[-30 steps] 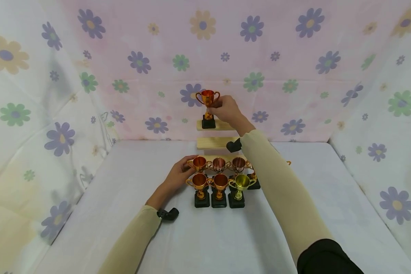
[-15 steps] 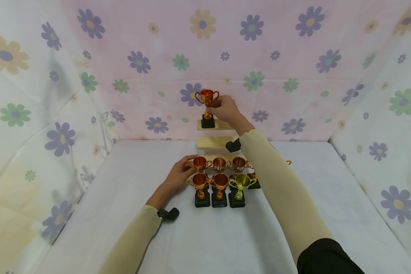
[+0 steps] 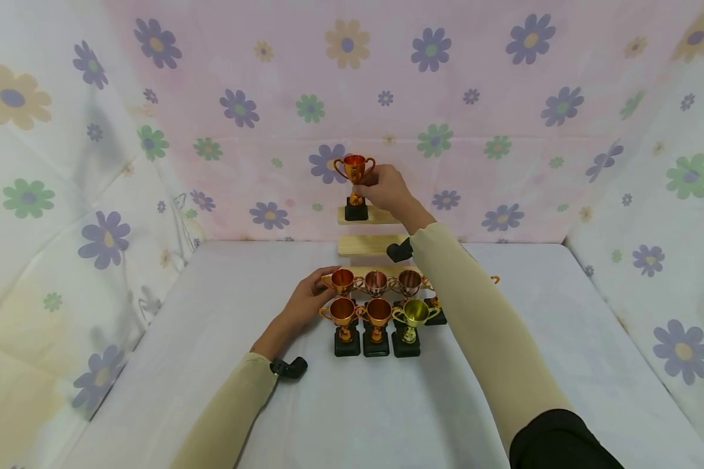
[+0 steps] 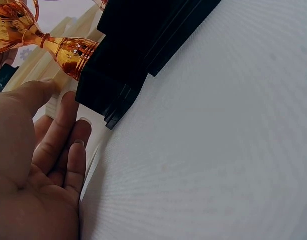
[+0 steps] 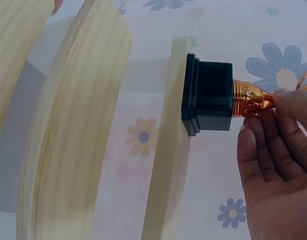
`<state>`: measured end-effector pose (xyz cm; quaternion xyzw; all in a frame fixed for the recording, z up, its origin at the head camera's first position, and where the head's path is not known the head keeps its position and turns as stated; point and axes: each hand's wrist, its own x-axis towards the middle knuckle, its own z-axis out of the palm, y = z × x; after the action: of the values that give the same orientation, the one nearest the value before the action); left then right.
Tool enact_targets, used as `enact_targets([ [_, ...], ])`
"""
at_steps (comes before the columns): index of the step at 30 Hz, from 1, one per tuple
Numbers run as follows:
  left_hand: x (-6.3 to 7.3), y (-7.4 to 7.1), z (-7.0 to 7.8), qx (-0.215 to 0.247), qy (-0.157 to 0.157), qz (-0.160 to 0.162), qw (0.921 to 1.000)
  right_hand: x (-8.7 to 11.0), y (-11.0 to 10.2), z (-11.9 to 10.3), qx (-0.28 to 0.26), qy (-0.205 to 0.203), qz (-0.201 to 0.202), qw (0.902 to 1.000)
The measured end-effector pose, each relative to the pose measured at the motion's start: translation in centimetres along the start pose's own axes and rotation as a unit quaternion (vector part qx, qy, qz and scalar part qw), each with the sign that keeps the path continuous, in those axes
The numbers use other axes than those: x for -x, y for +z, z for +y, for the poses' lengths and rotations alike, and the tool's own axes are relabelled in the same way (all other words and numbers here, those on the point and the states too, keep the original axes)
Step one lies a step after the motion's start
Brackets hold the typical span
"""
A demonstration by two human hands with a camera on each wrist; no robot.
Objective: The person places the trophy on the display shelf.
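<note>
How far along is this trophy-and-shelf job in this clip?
Looks done: one orange trophy is upright at the top shelf, its base apparently resting there. In hand: the right hand holds its stem, so release remains. Left, probably: the trophies on the white table, including three in front, the gold one among them; the right sleeve partly hides others.

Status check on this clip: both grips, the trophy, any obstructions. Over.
Right grip pinching orange trophy by stem; base looks seated on top board. Left grip at left end of bottom board, beside standing trophies. No obstruction visible.
</note>
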<state>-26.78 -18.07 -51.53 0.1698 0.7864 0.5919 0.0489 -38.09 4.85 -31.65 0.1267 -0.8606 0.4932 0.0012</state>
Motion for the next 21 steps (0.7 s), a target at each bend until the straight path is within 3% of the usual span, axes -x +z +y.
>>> enact_targets([
  [8, 0.0, -0.1, -0.1, -0.01, -0.002, 0.002, 0.9999, 0.2, -0.3, 0.1, 0.002, -0.013, -0.015, 0.9998],
  [14, -0.1, -0.1, -0.1, -0.014, -0.003, 0.001, 0.9999, 0.9, -1.7, 0.2, 0.011, -0.034, -0.037, 0.9987],
  [21, -0.1, 0.0, -0.1, -0.013, -0.017, 0.005, 0.9998, 2.0, -3.5, 0.3, 0.015, -0.016, -0.038, 0.999],
])
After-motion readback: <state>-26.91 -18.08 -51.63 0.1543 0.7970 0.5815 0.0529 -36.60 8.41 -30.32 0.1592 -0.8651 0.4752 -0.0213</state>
